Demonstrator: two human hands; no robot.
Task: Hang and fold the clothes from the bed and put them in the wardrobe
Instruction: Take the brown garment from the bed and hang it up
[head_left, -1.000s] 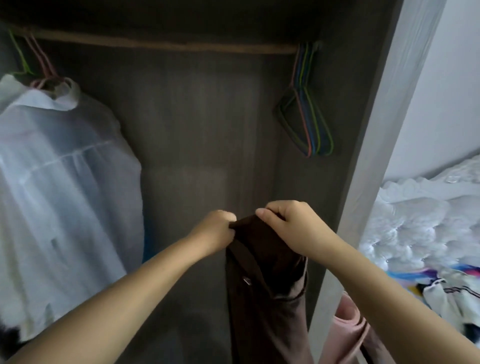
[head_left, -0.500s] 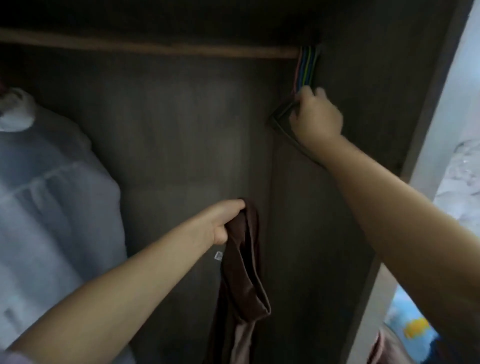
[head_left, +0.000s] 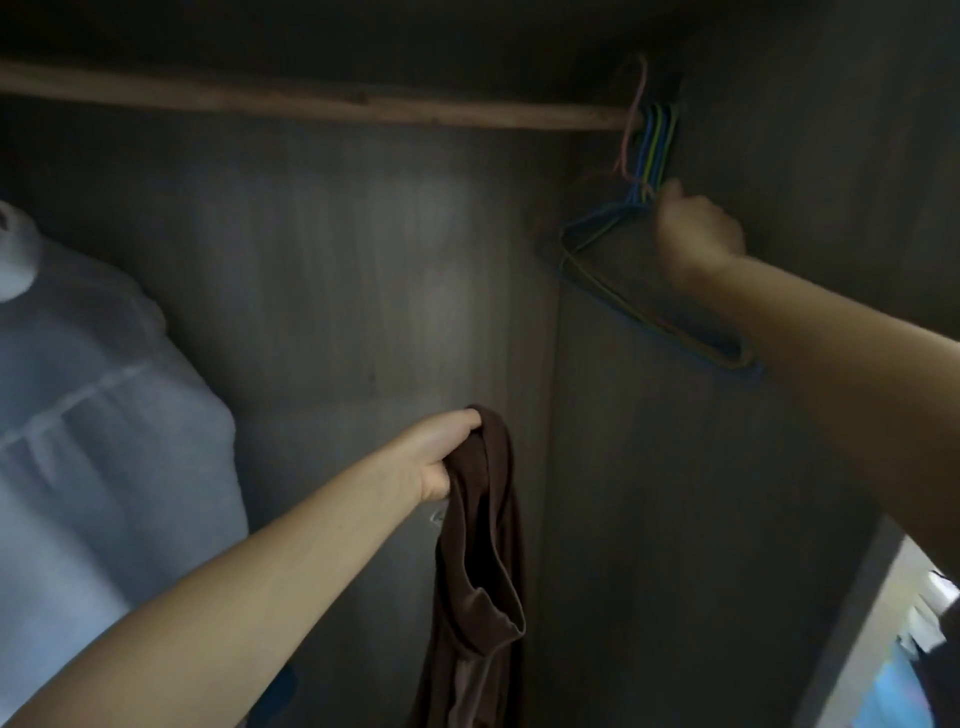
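Inside the wardrobe (head_left: 363, 260), the left hand (head_left: 441, 457) grips a brown garment (head_left: 483, 545) by its top edge, fingers curled round the bunched cloth, so that the rest of it hangs straight down in front of the back panel. The right hand (head_left: 696, 228) is raised to the cluster of coloured wire hangers (head_left: 649, 150) hooked at the far right end of the wooden rail (head_left: 311, 106); its fingers are curled at the necks of the hangers and appear to grasp them, though blur hides which hanger is held. One pink hook (head_left: 636, 104) stands a little higher than the rest, above the rail. On the left of the wardrobe a white garment (head_left: 93, 389) already hangs, its hanger out of view. Judging from this, the task is partway through: at least one piece is hung, the brown garment is in hand but not yet on a hanger, and no folded clothes show in the wardrobe. At the lower right edge, past the wardrobe's side panel, a blurred strip of colour shows, too unclear to say how much remains on the bed. What is left for this garment seems to be freeing one hanger, threading it through the garment and hooking it on the rail.
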